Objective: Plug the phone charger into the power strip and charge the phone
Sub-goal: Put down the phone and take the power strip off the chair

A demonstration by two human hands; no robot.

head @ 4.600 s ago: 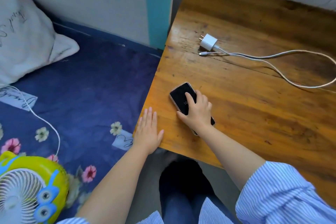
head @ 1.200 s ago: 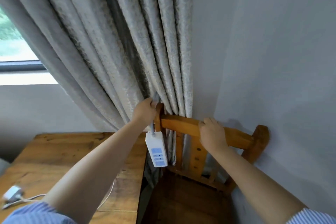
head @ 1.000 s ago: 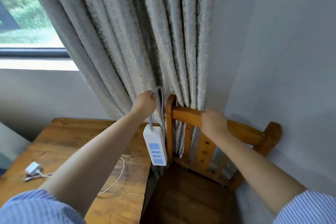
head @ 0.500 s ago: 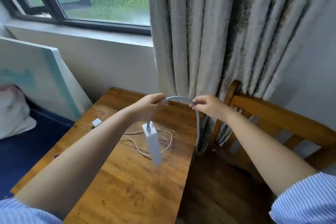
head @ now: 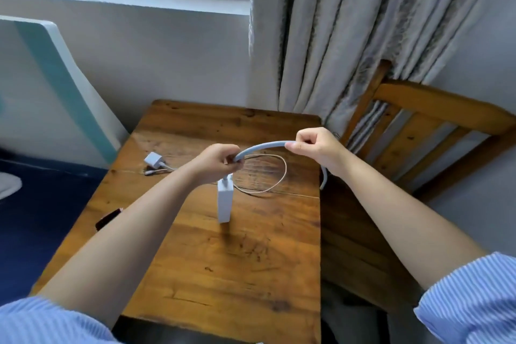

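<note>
At the left edge of the tabletop (head: 237,274) the phone (head: 107,221) peeks out from under the person's left forearm. Further back lies the white charger (head: 152,159), its thin cable (head: 275,176) looped on the wood. The left hand (head: 216,162) is closed around a thick grey cord (head: 262,146), and the power strip (head: 224,204) hangs upright from it, its lower end at the tabletop. The right hand (head: 315,148) pinches the same cord further along. A wooden chair (head: 435,109) stands beside the curtain (head: 349,36).

No readable text, label, brand or number anywhere; power strip (head: 224,205) below left hand (head: 216,162) shows blank white side.
</note>
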